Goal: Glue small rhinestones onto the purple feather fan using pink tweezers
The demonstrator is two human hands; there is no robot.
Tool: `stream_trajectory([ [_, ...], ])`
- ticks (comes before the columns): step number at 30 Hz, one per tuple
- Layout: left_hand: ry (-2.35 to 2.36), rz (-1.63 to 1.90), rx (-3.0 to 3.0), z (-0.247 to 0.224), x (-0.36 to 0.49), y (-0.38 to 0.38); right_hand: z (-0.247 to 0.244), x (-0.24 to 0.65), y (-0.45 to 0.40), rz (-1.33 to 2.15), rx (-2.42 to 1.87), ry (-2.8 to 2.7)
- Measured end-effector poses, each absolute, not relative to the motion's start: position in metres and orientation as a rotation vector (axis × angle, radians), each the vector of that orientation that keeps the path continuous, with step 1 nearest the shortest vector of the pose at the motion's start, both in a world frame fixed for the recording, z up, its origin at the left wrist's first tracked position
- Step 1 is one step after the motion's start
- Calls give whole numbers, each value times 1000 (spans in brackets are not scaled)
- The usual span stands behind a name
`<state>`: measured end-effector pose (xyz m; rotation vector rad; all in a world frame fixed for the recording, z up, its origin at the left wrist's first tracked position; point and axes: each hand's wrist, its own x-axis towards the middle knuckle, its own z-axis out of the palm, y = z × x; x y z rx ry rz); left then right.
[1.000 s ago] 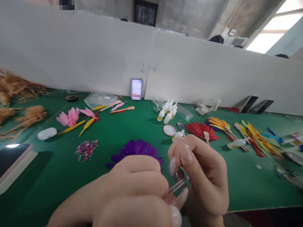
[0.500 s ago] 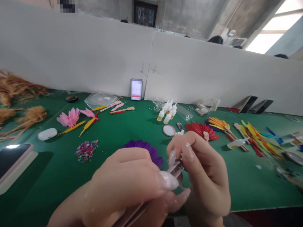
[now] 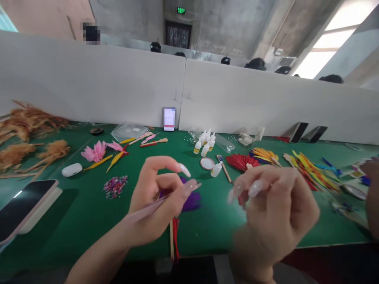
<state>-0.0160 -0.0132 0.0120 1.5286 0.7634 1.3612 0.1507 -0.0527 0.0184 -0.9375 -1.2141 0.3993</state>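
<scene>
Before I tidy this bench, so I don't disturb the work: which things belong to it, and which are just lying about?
Likely in the work:
- tweezers in the left hand
- purple flower
- small white bottles
- pile of colourful bits

Probably just lying about:
- upright phone
- pink-edged phone
- rounded white case

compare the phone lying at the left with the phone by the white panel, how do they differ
The left phone lies face up on a pale block; the far phone stands upright near the white panel.
The left phone's screen looks dark, with a glare streak; the far phone's is lit.
The left phone looks larger in view, the far phone smaller.
Both are rectangular.
</scene>
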Motion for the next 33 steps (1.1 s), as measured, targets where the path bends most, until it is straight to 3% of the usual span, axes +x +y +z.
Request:
stream_trajectory([
  [4,710,1118,1334,2,-23,-23,-11,146,-80,533,-918,-1446],
  [10,818,1155,1126,-31,-43,-55,-63,168,-112,369,-1214,-1041],
  [20,1048,1261,1276,-72,-73,-84,-99,141,-144,919,-1258,-1107],
  [26,868,1332,1401,-92,-75,-106,-99,120,-131,1186,-1158,-1095],
  [33,458,1449,1650,-81,-76,-101,-69,98,-130,1325,-997,-1097],
])
